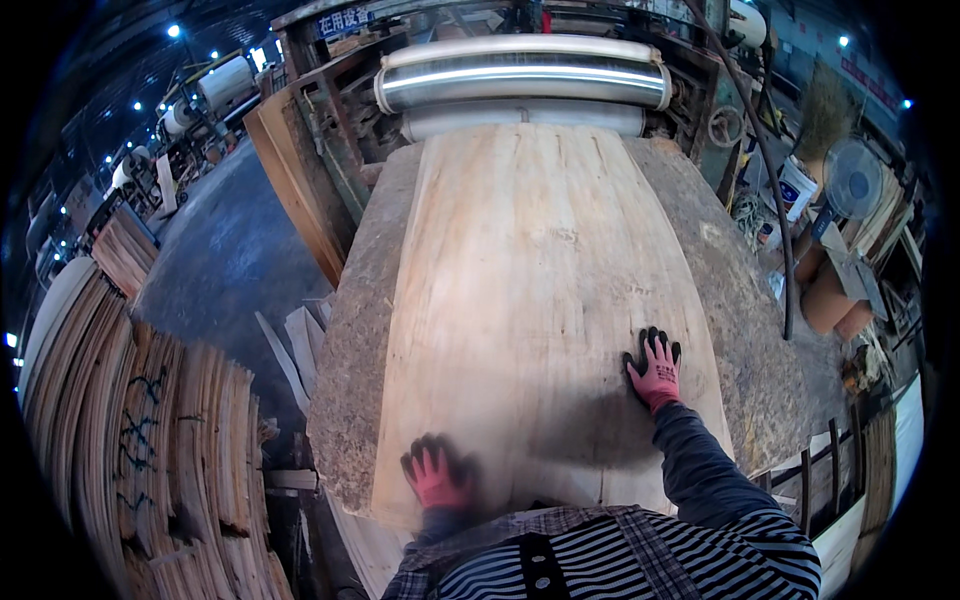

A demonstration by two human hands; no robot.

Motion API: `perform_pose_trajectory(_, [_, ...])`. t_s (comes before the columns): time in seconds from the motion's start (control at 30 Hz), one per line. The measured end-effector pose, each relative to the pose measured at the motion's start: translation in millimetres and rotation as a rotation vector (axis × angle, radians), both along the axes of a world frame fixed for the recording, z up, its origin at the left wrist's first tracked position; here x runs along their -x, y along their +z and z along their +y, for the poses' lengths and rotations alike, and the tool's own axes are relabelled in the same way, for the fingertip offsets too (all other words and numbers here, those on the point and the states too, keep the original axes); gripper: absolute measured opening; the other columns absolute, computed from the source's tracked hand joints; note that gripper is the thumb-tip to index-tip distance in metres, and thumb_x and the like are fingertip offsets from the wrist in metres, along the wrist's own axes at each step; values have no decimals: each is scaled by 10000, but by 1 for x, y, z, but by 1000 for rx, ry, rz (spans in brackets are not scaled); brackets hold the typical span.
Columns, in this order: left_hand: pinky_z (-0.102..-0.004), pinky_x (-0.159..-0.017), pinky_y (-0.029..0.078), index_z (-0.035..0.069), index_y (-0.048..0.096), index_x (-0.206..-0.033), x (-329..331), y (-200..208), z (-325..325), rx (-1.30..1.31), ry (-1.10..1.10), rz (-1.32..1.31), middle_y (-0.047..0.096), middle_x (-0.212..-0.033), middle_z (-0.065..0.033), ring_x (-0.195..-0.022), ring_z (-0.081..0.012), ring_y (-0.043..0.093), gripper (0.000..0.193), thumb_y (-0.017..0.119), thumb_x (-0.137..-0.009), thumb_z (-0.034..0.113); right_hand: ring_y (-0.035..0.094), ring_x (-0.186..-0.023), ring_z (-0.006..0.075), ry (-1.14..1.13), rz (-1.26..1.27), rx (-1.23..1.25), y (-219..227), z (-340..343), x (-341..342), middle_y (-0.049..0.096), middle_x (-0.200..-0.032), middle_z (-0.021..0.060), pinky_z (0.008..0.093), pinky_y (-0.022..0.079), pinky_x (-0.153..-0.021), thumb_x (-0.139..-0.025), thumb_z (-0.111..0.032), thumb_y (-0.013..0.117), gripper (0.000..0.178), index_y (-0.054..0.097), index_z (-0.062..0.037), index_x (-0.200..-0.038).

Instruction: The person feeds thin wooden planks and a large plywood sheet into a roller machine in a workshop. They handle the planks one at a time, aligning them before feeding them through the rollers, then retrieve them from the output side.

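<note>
A broad, pale wood veneer sheet (520, 300) lies flat on a worn, speckled feed table (350, 350). Its far end reaches the rollers of a machine, where a shiny metal roller (520, 85) sits above a duller lower roller (530, 120). My right hand (655, 372), in a pink glove with black fingertips, rests on the sheet near its right edge, fingers spread. In a matching glove, my left hand (438, 475) is over the near left part of the sheet, fingers apart and slightly blurred. Neither hand grips anything.
Tall stacks of rough veneer (180, 440) stand at the left beside the table. Upright boards (300, 190) lean by the machine frame. At the right are a fan (853, 178), a white bucket (793, 188) and a dark hanging hose (785, 240). A handwheel (726, 125) sits on the frame.
</note>
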State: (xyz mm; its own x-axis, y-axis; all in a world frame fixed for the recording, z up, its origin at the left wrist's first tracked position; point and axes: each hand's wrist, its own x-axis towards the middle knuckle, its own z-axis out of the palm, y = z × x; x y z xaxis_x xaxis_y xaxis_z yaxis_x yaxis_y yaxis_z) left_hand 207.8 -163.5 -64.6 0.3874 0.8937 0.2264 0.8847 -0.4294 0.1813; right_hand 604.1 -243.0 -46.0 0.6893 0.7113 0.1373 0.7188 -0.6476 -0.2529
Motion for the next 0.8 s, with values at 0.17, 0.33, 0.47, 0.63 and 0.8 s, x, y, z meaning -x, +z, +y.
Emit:
perform_pose_trajectory(0.17, [-520,-1032,102,42,412,-1237,-2,9,-2,3,-6,-27,320,-1325,-170,-1253,-347,234,665,554,-724,442,222,-1280,262,-7,2,21,2,1,1,302,-1362,109,425,99,-1061,-749,-448,542,658,387,-94,-1281])
perform_pose_trajectory(0.33, [-521,-1032,107,9,430,-1209,-2,10,-3,-4,-6,-59,359,-1300,-170,-1246,-348,251,638,531,-751,440,225,-1279,260,-16,23,31,5,1,3,299,-1365,101,423,102,-1061,-753,-451,538,654,384,-102,-1284])
perform_pose_trajectory(0.47, [-523,-1031,110,5,439,-1198,-3,11,-2,-8,-8,-68,362,-1297,-172,-1244,-353,254,630,536,-748,435,228,-1277,261,-18,16,31,5,1,2,300,-1365,98,423,106,-1060,-752,-451,540,653,385,-105,-1284])
perform_pose_trajectory(0.63, [-521,-1029,93,95,395,-1263,0,-1,0,2,-3,-4,270,-1351,-164,-1267,-333,204,734,630,-653,430,231,-1275,266,-22,10,33,5,1,2,308,-1360,100,423,110,-1059,-749,-447,544,650,391,-103,-1279])
perform_pose_trajectory(0.8, [-531,-1024,98,97,393,-1265,1,-5,0,12,5,-5,275,-1346,-163,-1262,-336,211,736,631,-654,432,237,-1271,272,-11,-10,12,2,1,1,318,-1353,104,427,116,-1056,-746,-442,547,642,404,-98,-1269])
